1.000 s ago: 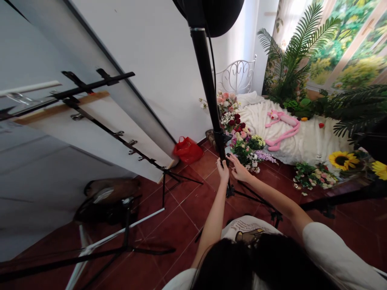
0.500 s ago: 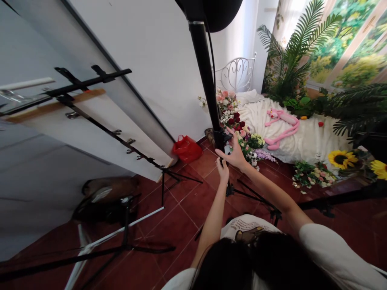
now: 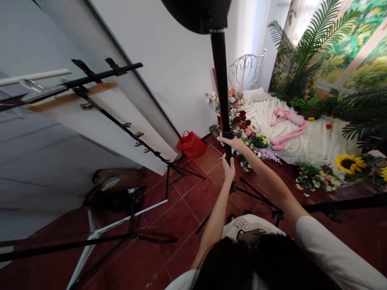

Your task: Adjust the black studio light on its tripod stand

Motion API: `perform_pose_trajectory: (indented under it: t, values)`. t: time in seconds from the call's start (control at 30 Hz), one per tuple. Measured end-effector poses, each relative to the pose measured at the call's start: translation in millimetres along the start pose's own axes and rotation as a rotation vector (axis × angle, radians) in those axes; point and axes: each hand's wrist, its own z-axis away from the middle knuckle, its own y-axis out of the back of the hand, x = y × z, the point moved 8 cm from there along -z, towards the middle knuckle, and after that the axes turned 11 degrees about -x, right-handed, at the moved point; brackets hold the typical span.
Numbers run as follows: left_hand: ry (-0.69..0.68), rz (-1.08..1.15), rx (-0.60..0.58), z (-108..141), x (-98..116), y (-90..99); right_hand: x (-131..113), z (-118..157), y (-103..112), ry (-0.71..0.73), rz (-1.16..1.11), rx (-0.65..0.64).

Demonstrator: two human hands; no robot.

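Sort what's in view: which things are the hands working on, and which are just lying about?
In hand:
- pole, held in the left hand
- collar, with the right hand at it, on the pole

Lying about:
- red bag, on the floor
- pink toy, on the blanket
- sunflower

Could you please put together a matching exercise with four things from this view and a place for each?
Column one:
1. Left hand
2. Pink Panther plush toy
3. Right hand
4. Red plastic bag

Column two:
A. At the collar of the black pole
B. On the reddish tiled floor, near the wall
C. On the black pole, below the other hand
D. On the white blanket

Right pairs: 1-C, 2-D, 3-A, 4-B
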Motion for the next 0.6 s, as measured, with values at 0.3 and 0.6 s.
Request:
perform_pose_trajectory:
  t: [0.3, 0.6]
  values:
    - [-0.012, -0.057, -0.047, 1, -6, -0.9, 52, 39, -16, -0.1, 0.117, 0.161]
    - [-0.026, -0.066, -0.032, 0, -9, 1.7, 58, 36, -16, -0.081, 0.129, 0.127]
